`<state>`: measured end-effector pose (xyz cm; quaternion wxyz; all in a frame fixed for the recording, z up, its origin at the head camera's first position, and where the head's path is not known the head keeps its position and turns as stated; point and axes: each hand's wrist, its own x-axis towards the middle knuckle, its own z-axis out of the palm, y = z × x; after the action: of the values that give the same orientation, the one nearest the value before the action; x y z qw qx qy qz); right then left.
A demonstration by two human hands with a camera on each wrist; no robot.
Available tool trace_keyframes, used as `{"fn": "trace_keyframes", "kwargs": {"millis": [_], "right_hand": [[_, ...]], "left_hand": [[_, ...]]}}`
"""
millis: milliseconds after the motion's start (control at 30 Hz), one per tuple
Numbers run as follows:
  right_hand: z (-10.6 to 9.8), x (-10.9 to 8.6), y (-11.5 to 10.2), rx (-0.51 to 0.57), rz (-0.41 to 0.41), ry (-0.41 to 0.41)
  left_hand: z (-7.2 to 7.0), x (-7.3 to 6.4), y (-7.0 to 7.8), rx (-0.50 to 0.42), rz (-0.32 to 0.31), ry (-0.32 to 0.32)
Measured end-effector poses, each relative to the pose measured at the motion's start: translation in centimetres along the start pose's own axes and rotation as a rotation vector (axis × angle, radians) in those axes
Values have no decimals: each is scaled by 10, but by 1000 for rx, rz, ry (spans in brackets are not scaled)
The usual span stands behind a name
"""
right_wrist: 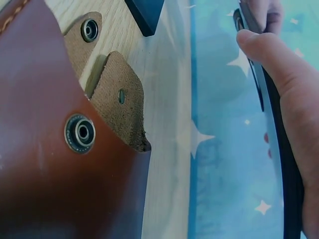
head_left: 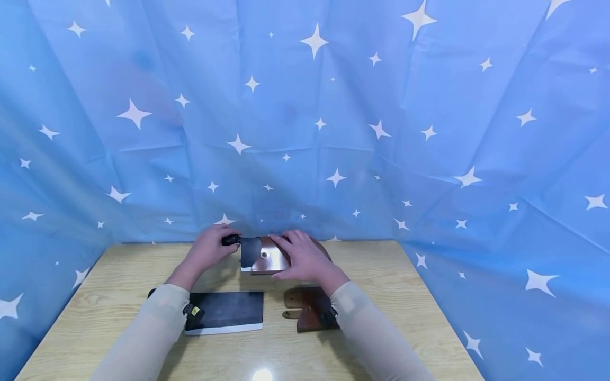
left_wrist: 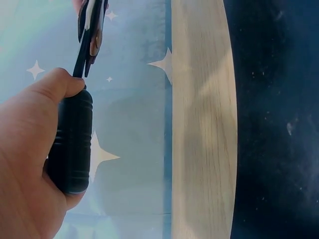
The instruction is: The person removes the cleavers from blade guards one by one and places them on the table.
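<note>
Above the far part of the table, a cleaver with a dark blade (head_left: 250, 252) and pale cutting edge is partly inside a brown leather sheath (head_left: 269, 260). My left hand (head_left: 208, 248) grips its black handle (left_wrist: 76, 142), thumb lying along the top in the left wrist view. On the other side, my right hand (head_left: 305, 258) holds the sheath, covering much of its right part. A round metal snap shows near the sheath's mouth. The rest of the blade is hidden inside the leather.
A second cleaver (head_left: 233, 309) lies flat on the table at left, its handle partly behind my left forearm. To the right, a second leather sheath (head_left: 312, 316) with snap straps lies partly under my right forearm. A starry blue curtain (head_left: 286, 106) hangs behind the wooden table (head_left: 381, 291).
</note>
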<state>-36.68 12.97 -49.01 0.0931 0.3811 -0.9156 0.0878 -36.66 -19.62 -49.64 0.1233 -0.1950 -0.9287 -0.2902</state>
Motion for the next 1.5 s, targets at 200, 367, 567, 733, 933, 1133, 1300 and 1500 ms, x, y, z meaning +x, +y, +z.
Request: {"fn": "trace_keyframes", "kwargs": {"millis": [200,367,567,733,933,1133,1300,1500], "right_hand": [[-1,-3,2,-2,13,-12],[-6,-8,6,-1,30,-34],[-12,-7,10,7,24,-28],[-12,-7,10,13,16,-50],[-11,-6,11,-4,9,-56],[-11,-5,14,5,-17,-59],[-11,-4,15,15,-28,-65],[-10,-5,14,10,-36,-59]], "left_hand": [[-2,-3,0,-12,-25,-5],[-10,-5,1,-32,-32,-16],[-21,2,4,-25,26,-8],[-21,3,3,1,29,-20],[-19,3,1,4,33,-13],[-18,1,0,-1,16,-19],[-19,1,-1,-4,8,-24],[-19,-1,0,-9,-11,-32]]}}
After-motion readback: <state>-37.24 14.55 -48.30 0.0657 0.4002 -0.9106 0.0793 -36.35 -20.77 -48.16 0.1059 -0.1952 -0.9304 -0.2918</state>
